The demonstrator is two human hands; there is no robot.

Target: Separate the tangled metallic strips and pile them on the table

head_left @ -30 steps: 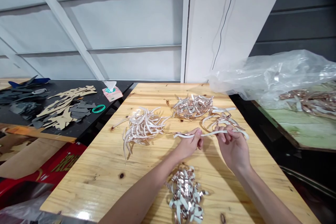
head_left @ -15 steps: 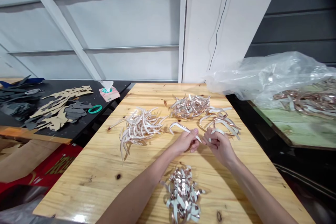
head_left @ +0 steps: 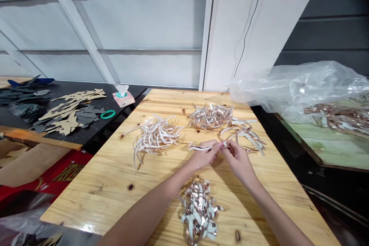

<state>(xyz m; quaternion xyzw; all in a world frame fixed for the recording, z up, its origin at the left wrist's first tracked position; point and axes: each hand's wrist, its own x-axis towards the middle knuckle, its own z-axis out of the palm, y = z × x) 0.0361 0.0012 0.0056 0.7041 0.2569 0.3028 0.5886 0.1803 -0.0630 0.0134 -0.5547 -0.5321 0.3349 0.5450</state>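
My left hand (head_left: 206,154) pinches a narrow curved strip (head_left: 198,147), white on one face with a shiny rose-gold edge. Its free end sticks out to the left. My right hand (head_left: 235,153) is closed at the strip's other end, fingertips meeting those of the left; a small white bit shows between them. Just behind the right hand lies a loose bunch of curved strips (head_left: 245,136). A tangled shiny heap of strips (head_left: 211,117) is farther back, and a pile of pale curved strips (head_left: 157,134) lies left. Short curled scraps (head_left: 200,211) are heaped between my forearms.
Everything lies on a wooden table (head_left: 109,184). Left, a black table (head_left: 92,138) carries beige and grey cut pieces (head_left: 72,115), a green tape ring (head_left: 107,114) and a tissue box (head_left: 123,98). Clear plastic sheeting (head_left: 302,80) covers part of a green board (head_left: 331,142) at right.
My hands have come together, the right moving left until its fingertips meet the left's at the strip's end. The view has shifted slightly.
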